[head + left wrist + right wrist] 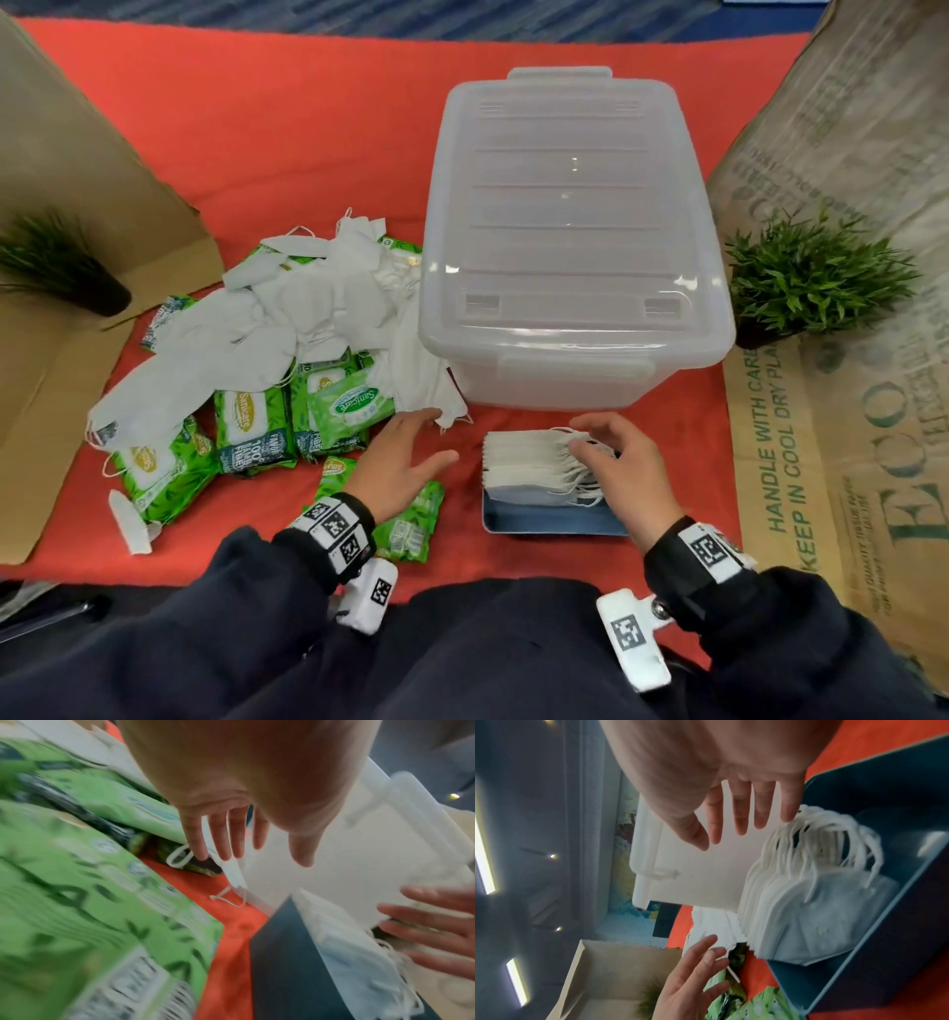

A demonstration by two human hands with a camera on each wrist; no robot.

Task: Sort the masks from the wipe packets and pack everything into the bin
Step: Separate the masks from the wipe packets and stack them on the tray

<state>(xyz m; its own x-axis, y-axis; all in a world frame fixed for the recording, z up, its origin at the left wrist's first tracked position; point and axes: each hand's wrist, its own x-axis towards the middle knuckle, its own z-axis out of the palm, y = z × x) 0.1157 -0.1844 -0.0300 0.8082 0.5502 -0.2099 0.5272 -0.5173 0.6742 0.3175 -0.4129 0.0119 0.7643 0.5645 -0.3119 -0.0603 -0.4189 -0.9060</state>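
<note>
A clear plastic bin (570,231) with its lid on stands at the middle of the red cloth. Left of it lies a loose pile of white masks (308,308) over green wipe packets (251,431). In front of the bin a blue tray (544,524) holds a neat stack of masks (529,457). My left hand (416,442) is open, fingers stretched toward a mask (231,874) lying at the bin's near left corner. My right hand (601,442) hovers open over the stack's ear loops (834,833), holding nothing.
An open cardboard box (51,360) with a dark potted plant (61,267) sits at the left. A green potted plant (806,272) and a printed sack (847,411) stand right of the bin. More wipe packets (405,529) lie under my left wrist.
</note>
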